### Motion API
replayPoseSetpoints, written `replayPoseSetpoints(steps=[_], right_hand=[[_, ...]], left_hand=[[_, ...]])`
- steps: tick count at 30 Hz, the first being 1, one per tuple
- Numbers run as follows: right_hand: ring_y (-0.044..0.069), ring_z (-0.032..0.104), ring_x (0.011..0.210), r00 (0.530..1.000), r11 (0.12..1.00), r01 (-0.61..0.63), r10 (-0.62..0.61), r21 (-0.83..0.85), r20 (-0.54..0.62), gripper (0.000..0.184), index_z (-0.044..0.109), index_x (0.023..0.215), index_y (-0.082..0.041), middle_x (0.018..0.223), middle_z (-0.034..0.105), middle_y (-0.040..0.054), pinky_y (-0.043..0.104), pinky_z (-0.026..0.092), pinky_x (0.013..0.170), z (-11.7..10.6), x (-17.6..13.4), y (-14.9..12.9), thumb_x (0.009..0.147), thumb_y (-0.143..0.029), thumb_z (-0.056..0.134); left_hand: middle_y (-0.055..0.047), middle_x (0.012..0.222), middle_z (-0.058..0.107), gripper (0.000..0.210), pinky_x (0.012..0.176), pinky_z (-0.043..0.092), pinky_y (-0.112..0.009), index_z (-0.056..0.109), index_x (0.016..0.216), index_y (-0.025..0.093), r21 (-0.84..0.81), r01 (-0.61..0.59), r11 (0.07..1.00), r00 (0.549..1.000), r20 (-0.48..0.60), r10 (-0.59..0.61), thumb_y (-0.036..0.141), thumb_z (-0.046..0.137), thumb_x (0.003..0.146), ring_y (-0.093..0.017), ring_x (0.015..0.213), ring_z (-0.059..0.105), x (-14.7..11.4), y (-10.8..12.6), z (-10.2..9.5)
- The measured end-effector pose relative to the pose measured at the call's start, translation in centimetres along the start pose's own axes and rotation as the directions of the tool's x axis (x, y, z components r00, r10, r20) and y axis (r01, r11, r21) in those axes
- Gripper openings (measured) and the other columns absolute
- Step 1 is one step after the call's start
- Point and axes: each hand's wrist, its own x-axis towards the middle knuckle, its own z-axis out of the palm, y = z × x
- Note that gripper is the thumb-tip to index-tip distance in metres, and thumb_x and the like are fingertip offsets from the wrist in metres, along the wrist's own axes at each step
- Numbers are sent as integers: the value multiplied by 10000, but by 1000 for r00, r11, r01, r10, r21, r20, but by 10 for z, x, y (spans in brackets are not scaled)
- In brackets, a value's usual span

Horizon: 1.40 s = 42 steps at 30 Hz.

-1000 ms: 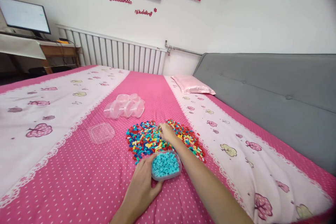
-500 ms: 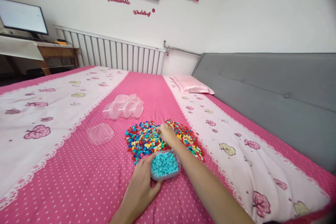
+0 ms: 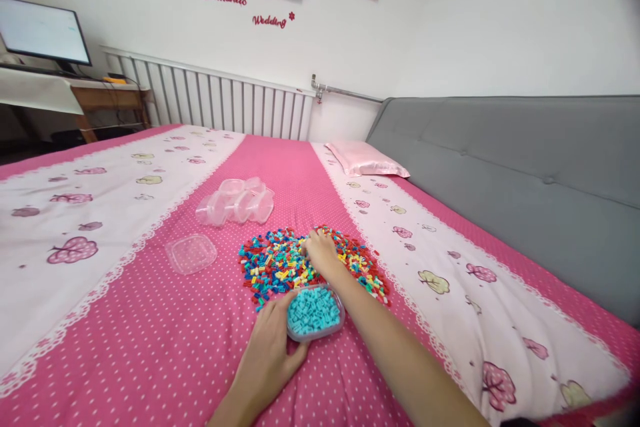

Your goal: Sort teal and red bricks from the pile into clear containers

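Note:
My left hand [image 3: 275,333] grips the left side of a clear plastic container [image 3: 327,332], thumb at its near edge and fingers along the far left. Many turquoise building bricks [image 3: 313,310] fill the container, which sits on the bed just before a spread-out pile of mixed small building bricks [image 3: 273,263] in red, blue, yellow, green and white. Over the middle of that pile is my right hand [image 3: 320,252], fingers bent down and drawn together among the bricks. Whatever its fingertips may hold is too small and hidden to make out.
A clear lid [image 3: 191,254] lies left of the pile. Behind it several clear plastic containers [image 3: 235,201] are heaped together. A pink pillow [image 3: 367,159] rests against the grey headboard [image 3: 500,167]. The bed has a pink dotted cover [image 3: 200,333]; a desk with a monitor [image 3: 43,30] stands far left.
My right hand has shifted very slightly to the right over the pile, fingers still bent. My left hand and the container keep their place; the view has tilted slightly.

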Motion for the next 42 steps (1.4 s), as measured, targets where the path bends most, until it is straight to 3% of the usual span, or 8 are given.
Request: replayPoseSetpoints(steps=[7, 14, 21, 27, 30, 34, 37, 42], right_hand=[[255, 662, 1164, 999, 992, -33, 34, -121, 8, 329, 650, 1306, -207, 1367, 641, 103, 482, 575, 991, -4, -1, -2, 1028, -382, 664], [256, 657, 1175, 1000, 991, 16, -15, -131, 5, 323, 652, 1306, -215, 1377, 637, 101, 486, 570, 1000, 3, -1, 1, 1029, -381, 662], [261, 657, 1179, 999, 998, 25, -27, -61, -42, 333, 650, 1307, -207, 1372, 639, 102, 494, 569, 1002, 5, -3, 2, 1024, -381, 670], [261, 659, 1178, 991, 994, 4, 11, 112, -135, 323, 662, 1282, -197, 1347, 654, 98, 501, 560, 1012, -8, -12, 8, 1023, -389, 671], [243, 689, 1121, 984, 970, 25, 19, 242, -177, 244, 704, 1181, -179, 1200, 726, 70, 497, 538, 1030, -16, -27, 16, 1012, -354, 691], [188, 743, 960, 978, 906, 87, 1, 413, -208, 105, 754, 1037, -220, 975, 798, 15, 363, 521, 991, -24, -63, 25, 941, -179, 741], [193, 741, 940, 973, 861, 127, -12, 492, -229, 150, 773, 1010, -243, 940, 800, 1, 347, 503, 972, -27, -92, 27, 890, -154, 781], [222, 682, 1079, 963, 816, 155, 1, 556, -269, 145, 792, 1006, -257, 1068, 763, 36, 365, 471, 977, -21, -125, 24, 905, -156, 768]], left_hand=[[-126, 1335, 652, 672, 1012, 554, -504, 394, 1482, 234, 6, 0, 1000, 1000, 8, 0, 140, 642, 865, -326, 1202, 646, 0, 0, -1], [-123, 1354, 640, 695, 1028, 548, -510, 378, 1490, 244, 1, 11, 1000, 1000, 20, -11, 125, 640, 858, -327, 1225, 632, -1, -1, 1], [-124, 1347, 635, 690, 1027, 547, -511, 371, 1492, 248, 1, 16, 1000, 999, 28, -16, 131, 643, 869, -327, 1219, 631, -1, -1, 1], [-123, 1353, 631, 694, 1030, 547, -511, 358, 1499, 256, 4, 19, 1000, 999, 35, -19, 133, 641, 877, -327, 1228, 629, -1, -1, 1], [-124, 1348, 634, 684, 1028, 548, -516, 361, 1494, 254, 6, 23, 1000, 999, 39, -23, 145, 649, 883, -328, 1224, 630, -1, -1, 0], [-132, 1334, 641, 667, 1010, 557, -508, 375, 1490, 245, 4, 22, 1000, 999, 37, -22, 152, 645, 887, -329, 1202, 644, 0, -1, 1], [-131, 1341, 644, 654, 1011, 558, -502, 394, 1488, 249, 2, 17, 1000, 999, 29, -17, 153, 633, 887, -332, 1210, 648, 0, -1, 1], [-124, 1373, 644, 657, 1030, 556, -505, 396, 1507, 266, 13, 9, 1000, 1000, 17, -9, 178, 630, 898, -338, 1247, 643, -1, -1, 1]])
